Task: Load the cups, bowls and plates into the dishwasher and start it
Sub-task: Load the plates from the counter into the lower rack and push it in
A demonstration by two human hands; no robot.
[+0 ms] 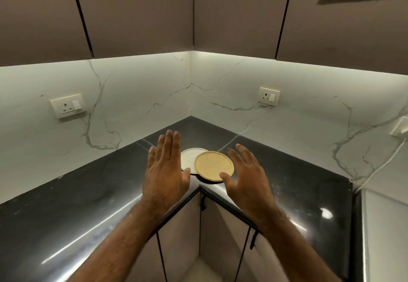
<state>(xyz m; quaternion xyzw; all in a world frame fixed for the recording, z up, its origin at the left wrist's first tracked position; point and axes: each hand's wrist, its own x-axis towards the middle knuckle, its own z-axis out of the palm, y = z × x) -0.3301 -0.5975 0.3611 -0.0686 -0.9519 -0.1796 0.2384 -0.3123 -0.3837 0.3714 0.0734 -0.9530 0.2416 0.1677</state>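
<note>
Left hand (164,167), right hand (245,175): fingers straight, holding nothing, flanking both plates at frame centre. Yellow plate (213,165) overlapping white plate (189,157), flat on black corner countertop (88,193).

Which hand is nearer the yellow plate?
Right. The right hand has its thumb at the rim of the yellow plate; the left hand is by the white plate, farther left.

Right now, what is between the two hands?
Two plates, seen in the head view: a yellow plate lying partly over a white plate on the black counter, between the left hand and the right hand.
</note>
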